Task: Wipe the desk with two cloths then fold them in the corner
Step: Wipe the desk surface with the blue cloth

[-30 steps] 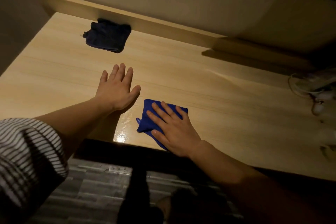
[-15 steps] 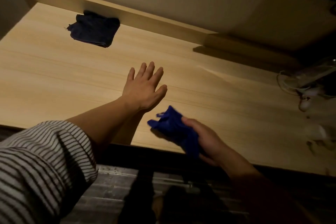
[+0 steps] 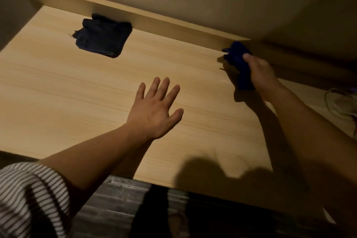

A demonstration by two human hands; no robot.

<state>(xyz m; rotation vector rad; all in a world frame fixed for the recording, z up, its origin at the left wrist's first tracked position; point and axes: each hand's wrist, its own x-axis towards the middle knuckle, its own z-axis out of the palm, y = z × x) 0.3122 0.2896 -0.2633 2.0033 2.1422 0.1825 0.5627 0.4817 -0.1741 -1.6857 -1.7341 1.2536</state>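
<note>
A light wooden desk (image 3: 77, 91) fills the view. My right hand (image 3: 260, 75) is shut on a bunched bright blue cloth (image 3: 238, 58), held at the far right by the desk's raised back ledge; whether the cloth touches the surface I cannot tell. A dark navy cloth (image 3: 102, 37) lies folded at the back left, against the ledge. My left hand (image 3: 156, 110) rests flat on the middle of the desk with fingers spread, holding nothing.
A raised wooden back ledge (image 3: 173, 23) runs along the far edge under a pale wall. White cables and a small device (image 3: 342, 102) lie at the right edge. The desk's front edge (image 3: 154, 181) drops to a grey floor.
My right hand lifted the blue cloth from the front edge and carried it to the far right by the ledge. My left hand slid forward toward the middle.
</note>
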